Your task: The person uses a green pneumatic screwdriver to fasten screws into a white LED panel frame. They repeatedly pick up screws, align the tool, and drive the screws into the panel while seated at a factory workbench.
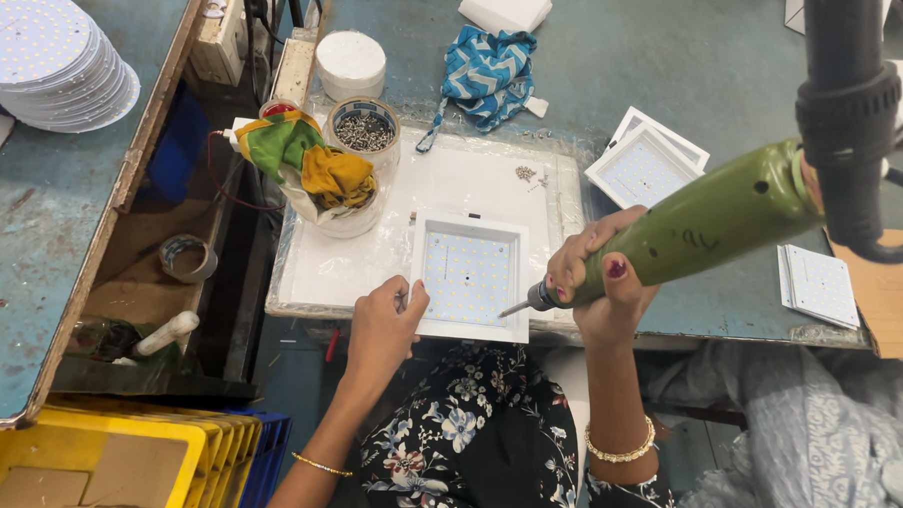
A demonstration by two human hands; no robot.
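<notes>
A square white lamp frame [469, 275] with a dotted LED board inside lies on a plastic-covered white pad [352, 257] at the table's near edge. My left hand [384, 324] presses on the frame's near left corner. My right hand [597, 277] grips a green electric screwdriver [701, 225], its bit tip near the frame's right side. A thick black cable [846, 100] hangs from the tool's rear.
A cup of small screws [364, 129] and a cloth-wrapped container [314, 174] stand behind the frame. More square frames [643, 162] and a loose LED board [818, 283] lie right. Round LED plates [49, 58] are stacked far left. Yellow crates [119, 476] sit below.
</notes>
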